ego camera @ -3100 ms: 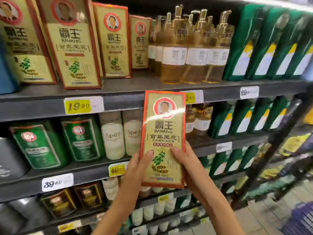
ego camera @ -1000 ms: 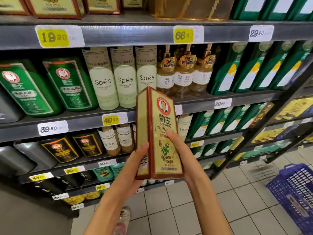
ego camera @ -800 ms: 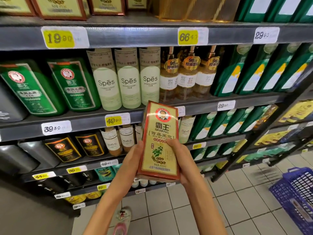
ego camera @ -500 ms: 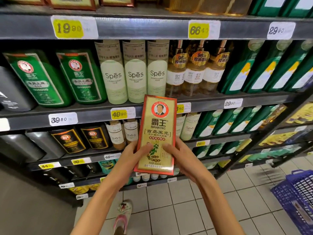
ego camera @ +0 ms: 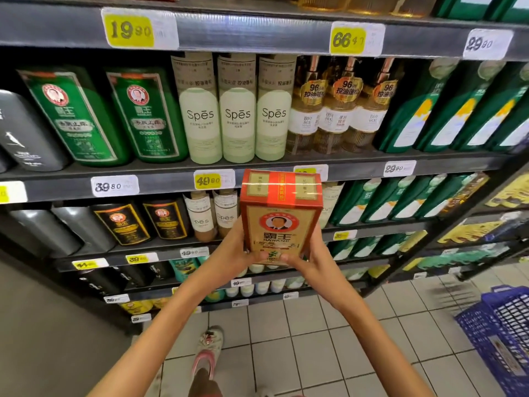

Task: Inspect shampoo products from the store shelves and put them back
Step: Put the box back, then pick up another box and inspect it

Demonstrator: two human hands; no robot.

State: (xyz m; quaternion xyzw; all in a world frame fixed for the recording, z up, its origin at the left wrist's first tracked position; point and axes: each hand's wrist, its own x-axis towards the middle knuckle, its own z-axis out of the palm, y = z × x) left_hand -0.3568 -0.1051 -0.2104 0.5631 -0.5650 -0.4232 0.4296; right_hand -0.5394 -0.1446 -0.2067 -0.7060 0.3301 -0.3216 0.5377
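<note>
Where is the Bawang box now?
The Bawang box sits mid-frame in the head view, gripped low by the left hand and right hand, just right of the yellow 49.80 tag.

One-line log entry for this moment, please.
phase: inspecting | item: Bawang box, top face tilted toward camera | left hand: grips box | right hand: grips box | status: not yet put back

Left hand, right hand, 1 shoe
Both hands and forearms are bare; the shoe is pale grey in front, pink behind.
</note>
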